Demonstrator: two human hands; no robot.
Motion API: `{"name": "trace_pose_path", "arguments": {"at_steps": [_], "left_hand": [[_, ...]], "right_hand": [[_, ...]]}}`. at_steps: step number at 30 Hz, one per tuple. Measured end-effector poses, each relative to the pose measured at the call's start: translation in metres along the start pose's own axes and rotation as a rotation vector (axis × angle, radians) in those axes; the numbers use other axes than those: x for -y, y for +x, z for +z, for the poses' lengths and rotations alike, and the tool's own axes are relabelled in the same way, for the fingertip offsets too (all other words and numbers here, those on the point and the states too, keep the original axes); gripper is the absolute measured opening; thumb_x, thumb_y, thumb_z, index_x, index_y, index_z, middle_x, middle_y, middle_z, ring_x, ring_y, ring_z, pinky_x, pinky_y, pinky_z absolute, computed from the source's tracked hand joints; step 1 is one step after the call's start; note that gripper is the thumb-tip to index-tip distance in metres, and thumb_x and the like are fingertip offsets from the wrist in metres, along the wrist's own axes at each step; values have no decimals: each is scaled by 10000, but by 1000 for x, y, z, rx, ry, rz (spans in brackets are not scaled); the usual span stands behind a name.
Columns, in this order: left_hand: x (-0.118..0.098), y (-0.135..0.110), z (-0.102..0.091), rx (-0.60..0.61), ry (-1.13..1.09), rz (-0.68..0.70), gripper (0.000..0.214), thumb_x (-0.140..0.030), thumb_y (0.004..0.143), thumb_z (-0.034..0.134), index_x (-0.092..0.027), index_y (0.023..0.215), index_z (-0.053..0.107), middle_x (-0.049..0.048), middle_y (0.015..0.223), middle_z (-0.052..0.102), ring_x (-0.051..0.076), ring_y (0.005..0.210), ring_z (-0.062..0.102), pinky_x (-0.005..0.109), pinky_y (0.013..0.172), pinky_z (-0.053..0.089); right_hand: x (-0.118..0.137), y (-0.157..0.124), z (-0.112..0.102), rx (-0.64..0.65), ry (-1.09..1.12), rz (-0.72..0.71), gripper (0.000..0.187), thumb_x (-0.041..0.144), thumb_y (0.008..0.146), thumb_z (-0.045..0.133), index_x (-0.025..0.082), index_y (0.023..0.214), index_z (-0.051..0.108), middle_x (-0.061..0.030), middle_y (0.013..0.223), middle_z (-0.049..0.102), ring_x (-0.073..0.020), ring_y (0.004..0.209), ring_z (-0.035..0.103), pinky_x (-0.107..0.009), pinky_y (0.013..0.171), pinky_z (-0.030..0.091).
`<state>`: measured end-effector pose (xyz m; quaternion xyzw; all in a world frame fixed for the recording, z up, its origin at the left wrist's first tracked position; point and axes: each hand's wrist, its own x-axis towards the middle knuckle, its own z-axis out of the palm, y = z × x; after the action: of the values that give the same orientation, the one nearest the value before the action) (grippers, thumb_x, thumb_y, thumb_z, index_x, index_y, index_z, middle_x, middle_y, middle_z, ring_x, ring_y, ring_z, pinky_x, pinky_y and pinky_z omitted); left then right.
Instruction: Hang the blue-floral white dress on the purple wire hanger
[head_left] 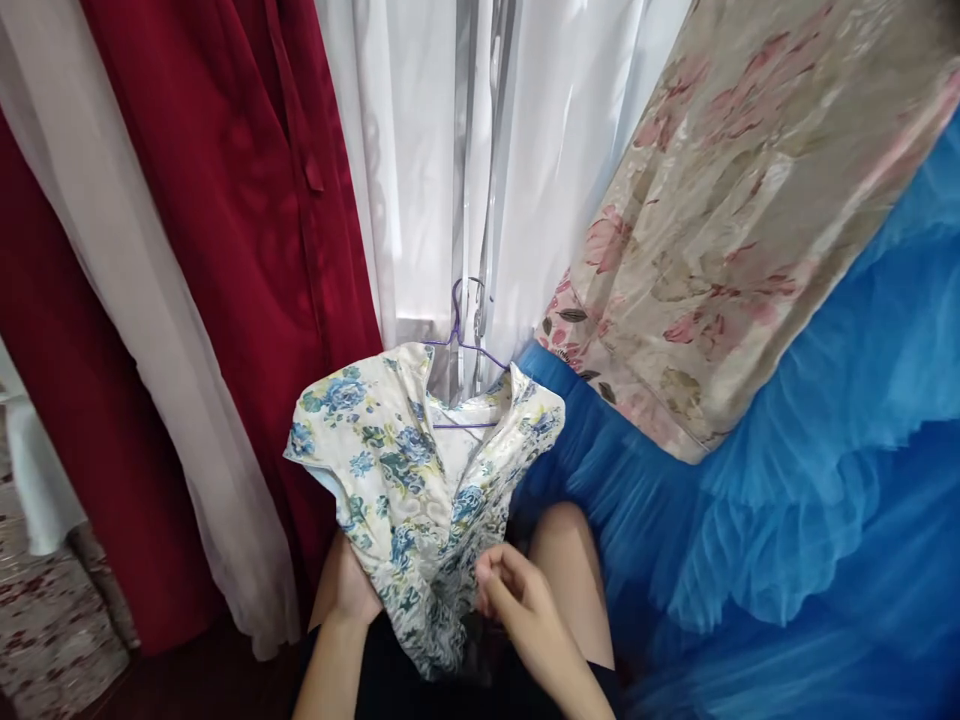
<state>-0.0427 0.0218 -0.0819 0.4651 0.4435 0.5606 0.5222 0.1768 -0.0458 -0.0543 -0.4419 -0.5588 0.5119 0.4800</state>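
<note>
A white blouse with blue, green and yellow flowers (401,460) hangs over my lap on a thin purple hanger (455,325). Its neck is open in a V, and the lower part bunches together. My left hand (356,585) grips the side of the blouse, its fingers hidden behind the cloth. Close to the opposite side of the blouse is my right hand (517,595), fingers curled and thumb bent in. Whether a bit of cloth or something small is between those fingertips cannot be made out.
Long red fabric (247,200) and a pale sheer panel (187,400) hang on the left. White curtains (420,150) hang straight ahead. On the right, a beige garment with pink flowers (720,250) overlaps a ruffled blue tulle skirt (787,530). Flower-patterned cloth (52,620) lies at lower left.
</note>
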Motion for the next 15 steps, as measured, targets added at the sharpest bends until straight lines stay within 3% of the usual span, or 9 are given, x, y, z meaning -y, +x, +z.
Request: {"name": "trace_pose_path", "arguments": {"at_steps": [2, 3, 6, 9, 15], "left_hand": [[0, -6, -9, -30, -117, -33, 931, -936, 727, 380, -330, 1404, 582, 121, 1270, 700, 399, 1336, 524, 600, 1045, 476], [-2, -9, -11, -41, -154, -46, 943, -930, 691, 464, -330, 1409, 578, 112, 1268, 704, 403, 1341, 522, 584, 1048, 486], [-11, -15, -5, -49, -148, -75, 856, -643, 692, 780, -296, 1438, 543, 85, 1331, 674, 388, 1332, 539, 534, 1080, 489], [-16, -19, 6, -52, -153, -97, 790, -459, 748, 812, -276, 1458, 517, 87, 1385, 637, 359, 1325, 554, 508, 1110, 470], [-9, -15, 6, 51, -38, -143, 585, -462, 795, 774, -247, 1321, 631, 93, 1384, 638, 317, 1340, 547, 453, 1126, 448]], "right_hand": [[8, 30, 11, -10, -55, -36, 408, 593, 929, 565, 192, 856, 579, 10, 656, 583, -155, 613, 513, -258, 584, 372], [11, 44, 18, -23, -86, -56, 419, 596, 921, 569, 194, 802, 551, 19, 633, 565, -149, 596, 495, -258, 577, 362], [14, 71, 33, -93, -167, -104, 483, 605, 909, 563, 214, 653, 441, 41, 559, 475, -132, 553, 428, -257, 540, 311], [11, 67, 32, -127, -162, -89, 527, 600, 931, 524, 208, 588, 449, 35, 518, 444, -125, 520, 398, -263, 522, 285], [10, 42, 7, -121, -19, -27, 562, 616, 912, 559, 187, 551, 521, 41, 453, 395, -106, 455, 335, -270, 492, 224]]}}
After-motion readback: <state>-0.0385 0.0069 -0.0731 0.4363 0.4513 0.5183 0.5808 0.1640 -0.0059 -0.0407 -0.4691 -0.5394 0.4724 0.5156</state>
